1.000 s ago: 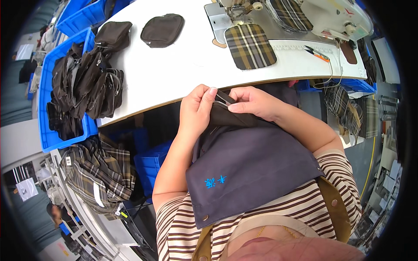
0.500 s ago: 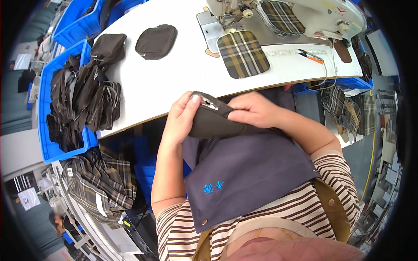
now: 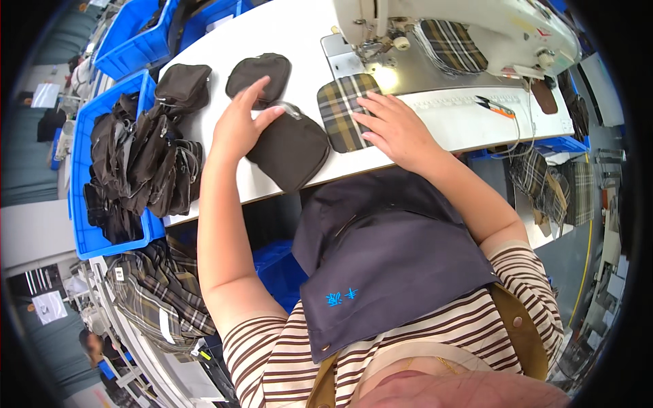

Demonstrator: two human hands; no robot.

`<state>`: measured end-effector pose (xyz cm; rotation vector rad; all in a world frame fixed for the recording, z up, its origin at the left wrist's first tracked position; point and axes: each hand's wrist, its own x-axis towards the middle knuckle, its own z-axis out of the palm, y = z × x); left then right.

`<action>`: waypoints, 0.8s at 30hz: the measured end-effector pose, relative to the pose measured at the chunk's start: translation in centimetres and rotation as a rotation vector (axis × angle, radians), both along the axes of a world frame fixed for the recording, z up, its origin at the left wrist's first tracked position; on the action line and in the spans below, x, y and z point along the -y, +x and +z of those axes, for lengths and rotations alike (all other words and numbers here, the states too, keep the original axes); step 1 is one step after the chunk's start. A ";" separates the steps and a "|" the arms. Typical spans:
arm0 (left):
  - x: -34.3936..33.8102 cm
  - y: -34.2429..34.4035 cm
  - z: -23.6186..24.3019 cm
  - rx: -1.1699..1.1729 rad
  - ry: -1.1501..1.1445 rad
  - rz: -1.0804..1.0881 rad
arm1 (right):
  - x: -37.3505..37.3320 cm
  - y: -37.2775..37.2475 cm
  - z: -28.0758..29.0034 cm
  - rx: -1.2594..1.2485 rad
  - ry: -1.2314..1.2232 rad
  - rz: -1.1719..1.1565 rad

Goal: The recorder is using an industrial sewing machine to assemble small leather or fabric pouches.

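Observation:
My left hand (image 3: 239, 128) is open, thumb and fingers spread, at the upper left edge of a dark brown zippered pouch (image 3: 291, 153) near the table's front edge. Whether it touches the pouch I cannot tell. Just behind that hand lies another dark pouch (image 3: 272, 73), partly covered by its fingers. My right hand (image 3: 401, 130) is also open, its outstretched fingers resting on the right side of a rounded plaid fabric panel (image 3: 338, 109). This panel sits in front of the sewing machine (image 3: 462, 27), whose lamp lights the spot by its needle area.
A third pouch (image 3: 183, 87) lies at the table's left. Beside it, a blue bin (image 3: 80, 204) is heaped with dark pouches. More plaid panels (image 3: 452, 46) are stacked under the machine arm. Orange-handled thread snips (image 3: 500, 109) lie at the right, near a ruler strip (image 3: 449, 100).
The pouch held in both hands is now down on the table, released. My left hand has moved up and left; my right hand has reached the plaid panel, which has shifted left.

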<state>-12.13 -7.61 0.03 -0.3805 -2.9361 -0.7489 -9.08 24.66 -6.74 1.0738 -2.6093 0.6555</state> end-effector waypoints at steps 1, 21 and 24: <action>0.2 -0.3 0.0 -0.190 -0.066 -0.025 | -0.1 0.2 0.4 0.007 0.003 -0.013; -9.4 22.7 17.8 -0.857 1.356 -1.079 | 0.1 8.5 25.5 -0.471 -0.589 0.621; -11.2 24.3 19.4 -0.998 1.419 -1.310 | 0.3 9.8 27.0 -0.677 -0.620 0.611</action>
